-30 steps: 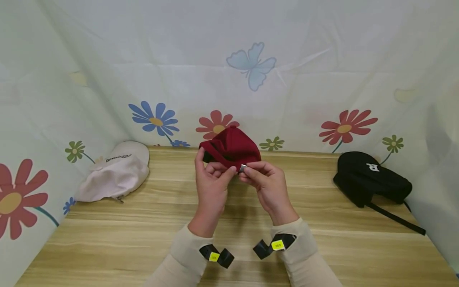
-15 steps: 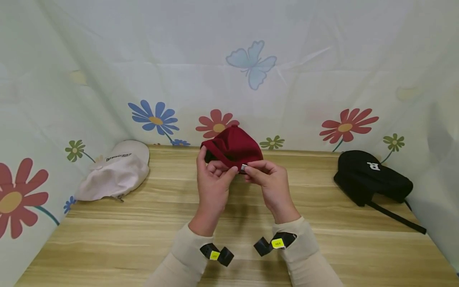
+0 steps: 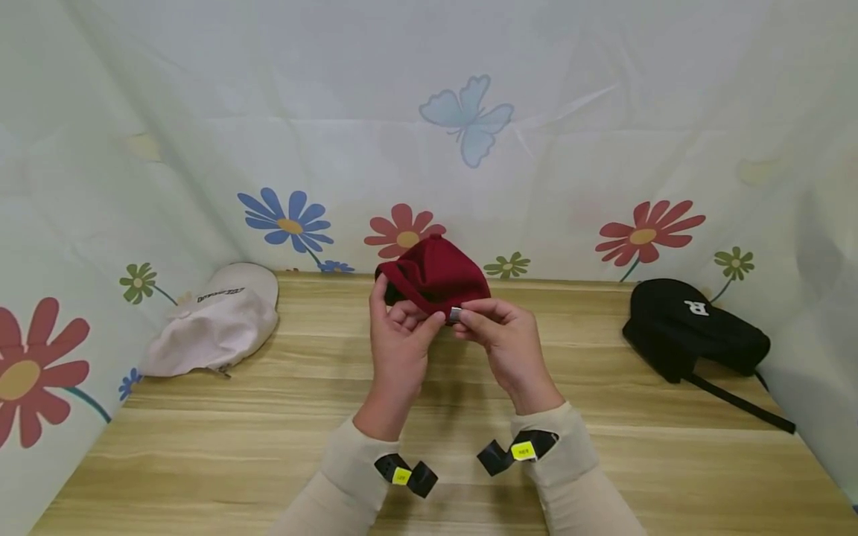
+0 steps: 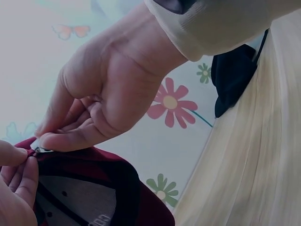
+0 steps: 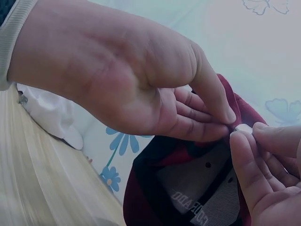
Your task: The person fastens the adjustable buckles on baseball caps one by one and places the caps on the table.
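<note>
A dark red cap [image 3: 445, 272] is held up between both hands, its back edge toward me. The left hand [image 3: 398, 357] grips the cap's band, with its index finger up along the outer edge and its thumb near a small silver buckle [image 3: 455, 315]. The right hand [image 3: 512, 350] pinches that buckle between thumb and index finger. In the left wrist view, the right hand's fingertips [image 4: 41, 137] meet the left thumb at the buckle. The right wrist view shows the cap's grey lining [image 5: 197, 188] with white lettering, below the left hand.
A pale cap [image 3: 221, 327] with dark lettering lies at the back left of the wooden table [image 3: 234, 447]. At the right lies a black cap [image 3: 690, 335] with a white letter and a long loose strap. A flower-printed curtain [image 3: 550, 171] encloses the back and sides.
Both hands keep their hold on the red cap and its buckle. Compared with a second ago, the right hand sits slightly farther right, and the buckle's angle has turned a little.
</note>
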The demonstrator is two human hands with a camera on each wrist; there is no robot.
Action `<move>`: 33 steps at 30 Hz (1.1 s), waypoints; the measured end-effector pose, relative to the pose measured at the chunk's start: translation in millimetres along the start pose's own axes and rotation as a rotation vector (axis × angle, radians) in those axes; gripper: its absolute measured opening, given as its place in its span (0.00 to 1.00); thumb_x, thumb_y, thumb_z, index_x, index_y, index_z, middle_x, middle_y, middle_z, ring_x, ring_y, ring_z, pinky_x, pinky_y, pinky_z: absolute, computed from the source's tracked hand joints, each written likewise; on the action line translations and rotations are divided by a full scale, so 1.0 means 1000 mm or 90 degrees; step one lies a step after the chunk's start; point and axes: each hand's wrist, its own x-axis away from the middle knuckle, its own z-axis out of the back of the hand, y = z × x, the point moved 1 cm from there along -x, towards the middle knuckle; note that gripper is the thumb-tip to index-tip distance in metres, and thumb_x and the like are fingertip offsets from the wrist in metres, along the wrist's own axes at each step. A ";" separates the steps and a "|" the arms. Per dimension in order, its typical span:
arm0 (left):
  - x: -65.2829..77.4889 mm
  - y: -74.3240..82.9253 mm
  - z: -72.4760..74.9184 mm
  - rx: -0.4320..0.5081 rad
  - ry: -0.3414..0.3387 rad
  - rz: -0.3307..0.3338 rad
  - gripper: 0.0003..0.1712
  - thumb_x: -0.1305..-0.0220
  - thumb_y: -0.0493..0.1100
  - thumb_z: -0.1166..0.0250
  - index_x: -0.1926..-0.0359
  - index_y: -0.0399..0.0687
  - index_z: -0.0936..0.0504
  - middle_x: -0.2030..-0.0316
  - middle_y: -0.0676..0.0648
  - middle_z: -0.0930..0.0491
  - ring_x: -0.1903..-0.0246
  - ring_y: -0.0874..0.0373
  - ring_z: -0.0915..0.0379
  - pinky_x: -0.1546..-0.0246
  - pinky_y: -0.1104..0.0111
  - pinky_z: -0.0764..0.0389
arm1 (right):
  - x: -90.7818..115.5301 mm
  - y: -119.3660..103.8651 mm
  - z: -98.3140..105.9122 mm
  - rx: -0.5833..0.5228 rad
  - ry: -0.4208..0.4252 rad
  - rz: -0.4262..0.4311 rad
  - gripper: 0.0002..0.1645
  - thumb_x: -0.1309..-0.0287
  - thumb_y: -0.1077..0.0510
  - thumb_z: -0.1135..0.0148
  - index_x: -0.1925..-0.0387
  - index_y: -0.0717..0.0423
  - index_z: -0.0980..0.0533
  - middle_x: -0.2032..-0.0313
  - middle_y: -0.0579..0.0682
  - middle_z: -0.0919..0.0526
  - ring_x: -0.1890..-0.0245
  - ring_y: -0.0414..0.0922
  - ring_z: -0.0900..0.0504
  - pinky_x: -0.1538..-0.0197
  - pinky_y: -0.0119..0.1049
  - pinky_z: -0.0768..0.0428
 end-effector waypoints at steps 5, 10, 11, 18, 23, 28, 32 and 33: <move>-0.001 -0.004 0.000 -0.020 0.002 -0.002 0.48 0.50 0.32 0.33 0.37 0.73 0.47 0.67 0.48 0.23 0.63 0.53 0.22 0.58 0.68 0.19 | 0.000 0.001 -0.002 0.012 -0.012 0.010 0.13 0.51 0.64 0.35 0.63 0.69 0.23 0.69 0.53 0.17 0.75 0.44 0.16 0.64 0.37 0.17; -0.001 -0.005 0.001 -0.023 0.002 -0.005 0.48 0.50 0.33 0.33 0.37 0.73 0.47 0.67 0.47 0.22 0.62 0.53 0.22 0.57 0.68 0.20 | -0.001 0.001 0.000 0.080 0.004 0.032 0.16 0.52 0.62 0.34 0.63 0.70 0.23 0.70 0.52 0.17 0.75 0.43 0.16 0.64 0.38 0.17; -0.001 -0.005 0.001 -0.021 0.003 -0.006 0.48 0.50 0.33 0.33 0.37 0.73 0.47 0.67 0.47 0.22 0.62 0.52 0.22 0.56 0.67 0.20 | -0.001 0.001 0.001 0.095 0.009 0.036 0.16 0.52 0.61 0.34 0.63 0.70 0.23 0.70 0.52 0.17 0.76 0.44 0.16 0.64 0.39 0.17; 0.001 -0.004 0.000 -0.014 0.006 0.001 0.48 0.50 0.32 0.33 0.37 0.73 0.47 0.66 0.47 0.22 0.62 0.53 0.22 0.55 0.67 0.20 | 0.000 -0.003 -0.001 0.189 0.056 0.028 0.16 0.55 0.56 0.31 0.66 0.65 0.21 0.71 0.53 0.17 0.75 0.49 0.17 0.65 0.40 0.17; 0.002 -0.004 -0.001 -0.021 0.002 -0.003 0.47 0.50 0.33 0.33 0.37 0.72 0.47 0.65 0.46 0.22 0.62 0.52 0.22 0.55 0.67 0.20 | 0.007 -0.014 -0.008 0.276 0.078 0.027 0.11 0.53 0.57 0.32 0.68 0.60 0.20 0.71 0.56 0.17 0.73 0.53 0.17 0.65 0.38 0.17; 0.004 -0.005 -0.002 -0.023 -0.004 -0.006 0.47 0.49 0.33 0.34 0.36 0.72 0.47 0.65 0.46 0.23 0.61 0.52 0.22 0.54 0.66 0.20 | 0.014 -0.028 -0.016 0.350 0.075 0.055 0.08 0.50 0.61 0.35 0.68 0.61 0.20 0.71 0.58 0.17 0.72 0.54 0.17 0.66 0.39 0.17; 0.005 -0.007 -0.002 -0.028 -0.010 0.002 0.47 0.49 0.33 0.34 0.36 0.72 0.48 0.64 0.45 0.23 0.60 0.52 0.22 0.53 0.66 0.21 | 0.018 -0.035 -0.020 0.431 0.067 0.088 0.06 0.49 0.61 0.36 0.67 0.60 0.19 0.72 0.56 0.16 0.74 0.45 0.18 0.67 0.36 0.18; 0.004 -0.008 -0.003 -0.029 -0.011 0.004 0.47 0.48 0.33 0.34 0.36 0.73 0.48 0.63 0.45 0.23 0.60 0.52 0.22 0.53 0.66 0.21 | 0.019 -0.036 -0.020 0.447 0.065 0.097 0.06 0.49 0.61 0.36 0.67 0.60 0.19 0.72 0.55 0.16 0.75 0.43 0.18 0.68 0.35 0.18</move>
